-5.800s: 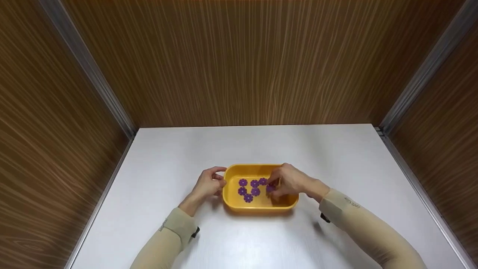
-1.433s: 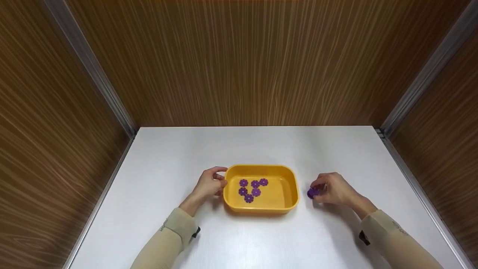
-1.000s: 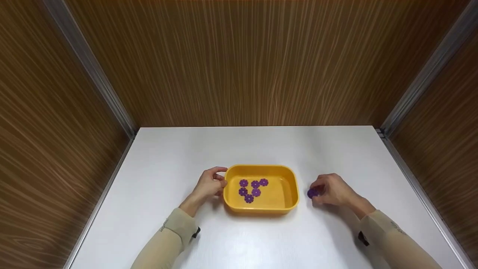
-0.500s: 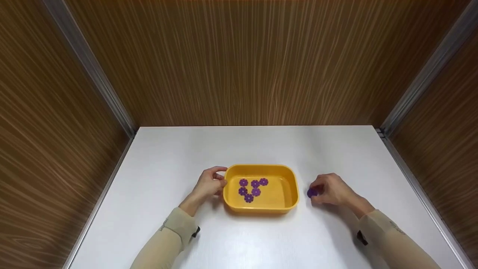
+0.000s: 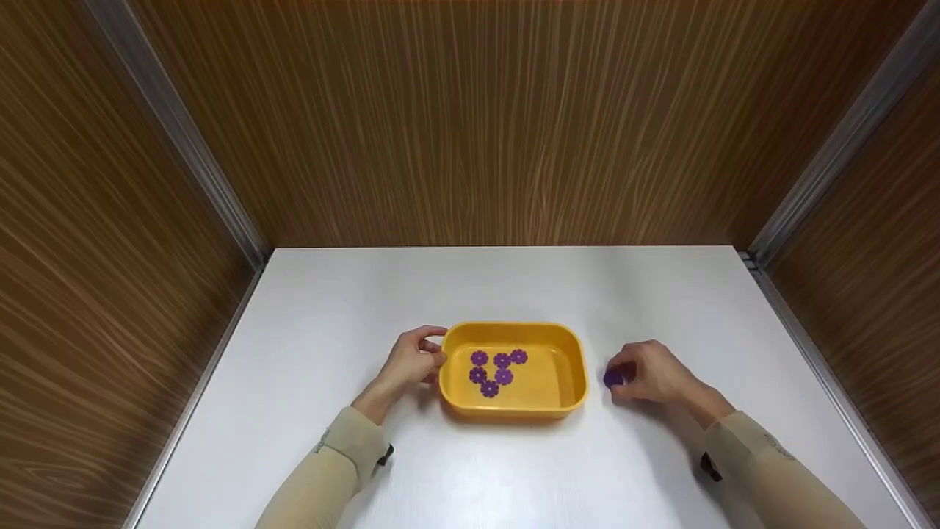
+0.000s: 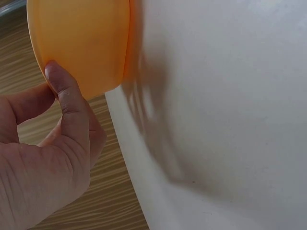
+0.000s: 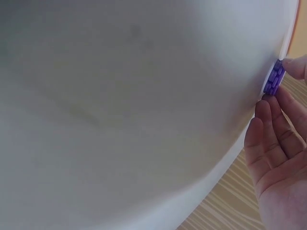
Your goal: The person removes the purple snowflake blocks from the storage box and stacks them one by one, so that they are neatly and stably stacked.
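A shallow yellow tub (image 5: pixel 543 397) sits mid-table with several purple flower-shaped discs (image 5: pixel 504 377) lying flat on its floor, mostly toward its left half. My left hand (image 5: pixel 405 364) pinches the tub's left rim; in the left wrist view the thumb (image 6: pixel 64 86) lies against the wall of the tub (image 6: pixel 84 43). On the tabletop to the right of the tub, my right hand (image 5: pixel 650 373) holds purple flower discs (image 5: pixel 614 378) between thumb and fingers. The right wrist view shows these discs (image 7: pixel 274 78) as a short stack against the table, partly covered by the fingertips.
The white table (image 5: pixel 499 477) extends around the tub on all sides. A wood-grain panel (image 5: pixel 499 125) stands behind it, with more panels (image 5: pixel 866 220) and metal rails (image 5: pixel 822 139) at left and right.
Earlier my right hand was inside the tub at a purple disc; it has moved right, out onto the table, and that disc has left the tub. Lately it shifts only slightly. The left hand stays.
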Demonstrator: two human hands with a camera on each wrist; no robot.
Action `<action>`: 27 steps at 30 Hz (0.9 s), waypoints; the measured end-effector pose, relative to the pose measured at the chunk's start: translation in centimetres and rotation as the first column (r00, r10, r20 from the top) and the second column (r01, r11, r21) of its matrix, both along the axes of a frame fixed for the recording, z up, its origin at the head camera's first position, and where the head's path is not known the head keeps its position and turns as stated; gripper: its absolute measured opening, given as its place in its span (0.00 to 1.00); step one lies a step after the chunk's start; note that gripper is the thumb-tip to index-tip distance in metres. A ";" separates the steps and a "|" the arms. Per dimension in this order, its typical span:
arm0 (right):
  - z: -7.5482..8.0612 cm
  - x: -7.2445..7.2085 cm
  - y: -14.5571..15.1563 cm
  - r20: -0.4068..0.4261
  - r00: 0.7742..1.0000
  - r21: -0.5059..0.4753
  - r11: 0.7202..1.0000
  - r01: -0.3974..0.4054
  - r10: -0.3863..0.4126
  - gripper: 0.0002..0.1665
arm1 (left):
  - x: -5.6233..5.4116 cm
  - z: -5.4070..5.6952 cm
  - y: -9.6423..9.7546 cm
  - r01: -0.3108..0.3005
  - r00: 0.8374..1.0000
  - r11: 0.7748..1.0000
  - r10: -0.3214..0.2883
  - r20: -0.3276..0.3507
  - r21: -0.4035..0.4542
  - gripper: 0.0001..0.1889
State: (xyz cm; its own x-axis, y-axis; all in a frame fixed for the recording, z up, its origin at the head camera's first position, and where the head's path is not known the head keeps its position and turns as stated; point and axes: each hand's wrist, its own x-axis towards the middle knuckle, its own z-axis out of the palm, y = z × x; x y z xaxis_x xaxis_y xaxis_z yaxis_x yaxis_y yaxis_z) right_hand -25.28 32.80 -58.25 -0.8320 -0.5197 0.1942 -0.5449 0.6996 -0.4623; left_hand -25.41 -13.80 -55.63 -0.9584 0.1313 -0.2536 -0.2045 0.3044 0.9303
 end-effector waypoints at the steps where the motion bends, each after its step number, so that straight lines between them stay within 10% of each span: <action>1: 0.0 0.0 0.0 -0.003 1.000 -0.002 1.000 -0.001 0.001 0.14 | 0.0 0.0 0.0 0.000 1.000 1.000 0.000 0.001 -0.001 0.29; 16: 1.0 0.4 -0.5 0.046 0.997 0.010 0.998 0.068 -0.068 0.19 | 0.0 0.1 0.1 -0.010 1.000 1.000 0.010 0.002 -0.006 0.29; 27: 3.2 -0.3 -2.7 -0.102 0.992 -0.084 0.993 -0.080 0.071 0.16 | 0.1 0.2 0.1 -0.014 1.000 1.000 0.014 0.006 0.004 0.28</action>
State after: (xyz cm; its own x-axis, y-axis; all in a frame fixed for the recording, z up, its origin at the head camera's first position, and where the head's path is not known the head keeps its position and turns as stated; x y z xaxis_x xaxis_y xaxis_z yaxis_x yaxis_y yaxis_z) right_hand -25.58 30.12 -55.08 -0.7655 -0.5579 0.3207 -0.6406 0.6136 -0.4616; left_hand -25.29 -13.68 -55.45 -0.9586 0.1187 -0.2589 -0.2144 0.2977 0.9303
